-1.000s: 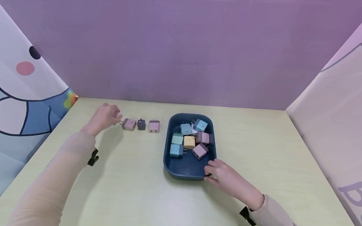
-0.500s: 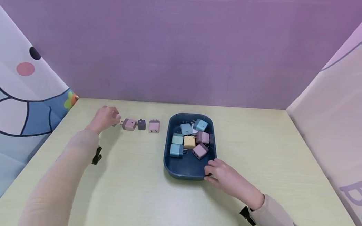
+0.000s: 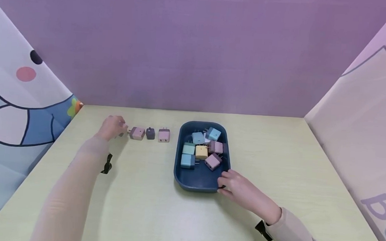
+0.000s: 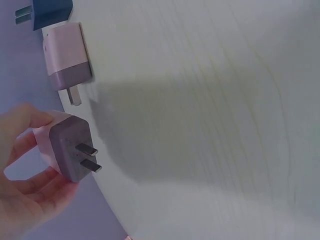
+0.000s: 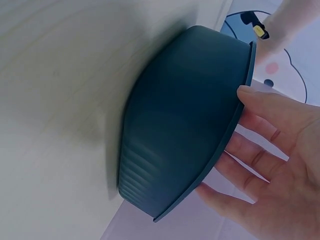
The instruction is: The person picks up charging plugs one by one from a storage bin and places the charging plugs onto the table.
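Note:
Between thumb and fingers, my left hand [image 3: 112, 127] pinches a pink charger plug [image 4: 70, 145] with a mauve prong end, its two metal prongs bare in the left wrist view. Just right of that hand, a row on the table holds a pink plug [image 3: 137, 133], a dark plug [image 3: 150, 133] and another pink plug [image 3: 164, 135]. My right hand [image 3: 240, 188] grips the rim of a dark blue tray [image 5: 185, 110] at its near right corner, thumb outside and fingers over the edge. Inside lie several plugs, among them a yellow one [image 3: 201, 152].
The pale wooden table [image 3: 134, 205] ends at a purple backdrop [image 3: 197, 50]. Printed cloth panels stand along the left and right sides. In the tray, blue plugs [image 3: 188, 161] and pink plugs [image 3: 213, 161] lie toward the far part, prongs pointing various ways.
My left hand has shifted slightly right and toward me, lowering with the pink plug while the forearm swings right. The right hand and tray hold their place.

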The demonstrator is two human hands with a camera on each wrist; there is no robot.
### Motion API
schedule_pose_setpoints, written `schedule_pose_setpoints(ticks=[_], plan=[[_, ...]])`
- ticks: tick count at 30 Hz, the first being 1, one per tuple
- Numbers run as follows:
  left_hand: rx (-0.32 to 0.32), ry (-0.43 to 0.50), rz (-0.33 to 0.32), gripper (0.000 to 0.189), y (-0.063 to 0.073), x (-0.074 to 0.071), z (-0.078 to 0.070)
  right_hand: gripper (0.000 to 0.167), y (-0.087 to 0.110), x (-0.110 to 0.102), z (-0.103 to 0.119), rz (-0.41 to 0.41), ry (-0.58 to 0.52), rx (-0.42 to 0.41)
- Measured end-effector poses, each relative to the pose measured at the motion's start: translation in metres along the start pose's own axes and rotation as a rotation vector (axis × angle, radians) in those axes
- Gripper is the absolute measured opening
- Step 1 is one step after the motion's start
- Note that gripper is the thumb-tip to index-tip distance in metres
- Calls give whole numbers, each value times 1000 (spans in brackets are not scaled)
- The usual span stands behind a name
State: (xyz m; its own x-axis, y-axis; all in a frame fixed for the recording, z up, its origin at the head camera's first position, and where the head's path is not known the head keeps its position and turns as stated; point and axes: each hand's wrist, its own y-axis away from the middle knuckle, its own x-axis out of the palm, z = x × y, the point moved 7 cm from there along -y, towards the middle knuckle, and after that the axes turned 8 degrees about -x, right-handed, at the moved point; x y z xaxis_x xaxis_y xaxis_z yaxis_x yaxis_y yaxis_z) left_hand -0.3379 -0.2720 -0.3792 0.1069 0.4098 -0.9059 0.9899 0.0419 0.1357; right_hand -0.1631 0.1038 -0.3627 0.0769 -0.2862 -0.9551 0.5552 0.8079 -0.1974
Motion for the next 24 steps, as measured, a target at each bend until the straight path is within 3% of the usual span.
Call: schedule_pose_setpoints(ticks=[15,24], plan=[[-58,43,15,29,-7,13,17,12,0,1,-1,-2,-4,7],[-74,-13,13,33,-10,16,20,11,1,1,-1,-4,-6,13]])
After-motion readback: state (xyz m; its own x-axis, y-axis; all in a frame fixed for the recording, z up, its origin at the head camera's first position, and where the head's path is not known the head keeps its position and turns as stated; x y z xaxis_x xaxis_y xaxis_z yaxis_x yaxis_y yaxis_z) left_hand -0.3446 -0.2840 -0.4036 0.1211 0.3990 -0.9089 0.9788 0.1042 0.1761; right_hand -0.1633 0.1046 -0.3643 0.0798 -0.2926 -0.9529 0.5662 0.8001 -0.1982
